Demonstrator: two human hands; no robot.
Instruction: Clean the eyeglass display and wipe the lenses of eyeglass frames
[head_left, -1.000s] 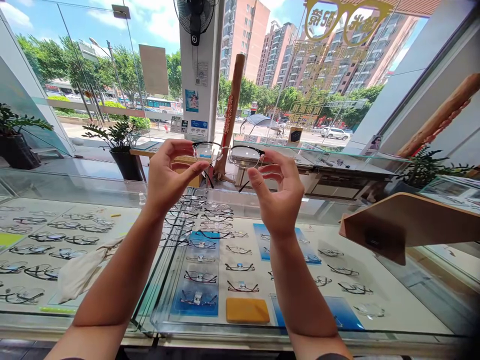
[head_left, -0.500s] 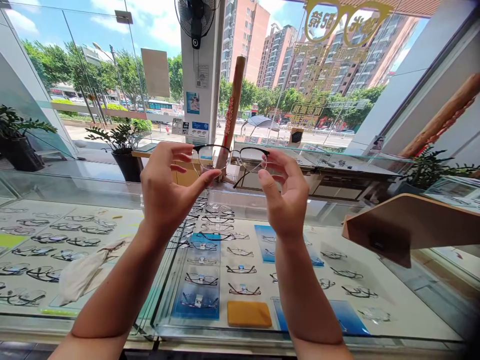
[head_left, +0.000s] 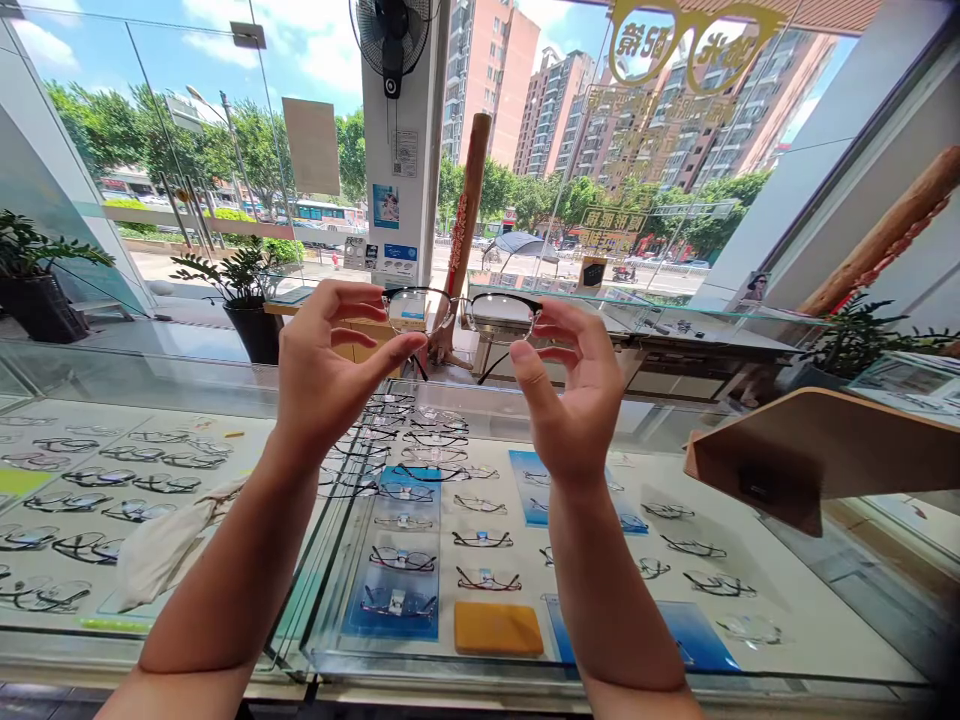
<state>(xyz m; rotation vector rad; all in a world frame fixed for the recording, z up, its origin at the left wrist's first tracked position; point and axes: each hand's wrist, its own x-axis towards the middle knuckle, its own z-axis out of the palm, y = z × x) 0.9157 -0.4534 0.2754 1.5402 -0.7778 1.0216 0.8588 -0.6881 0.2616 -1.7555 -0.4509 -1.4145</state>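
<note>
Between my two hands, raised above the glass display counter, is a pair of eyeglasses (head_left: 504, 298) with black upper rims and thin metal lower rims. My left hand (head_left: 319, 365) grips its left end, thumb below and fingers along the side. At the opposite end my right hand (head_left: 566, 385) pinches the frame near the hinge, thumb towards me. Both dark temple tips hang down beneath the lenses, pointing away from me. The wooden post and the shop front show through and around the lenses.
Below lies a glass display counter (head_left: 600, 655) holding several rows of eyeglasses (head_left: 403, 558). A yellow case (head_left: 498, 628) sits near its front edge. A whitish cloth (head_left: 161, 555) lies to the left. At right a brown wooden panel (head_left: 832, 440) juts over the counter. Potted plants (head_left: 251, 320) stand beyond.
The eyeglasses have turned to a more level, squarer position and shifted slightly left. My hands have spread apart a little, still gripping both ends.
</note>
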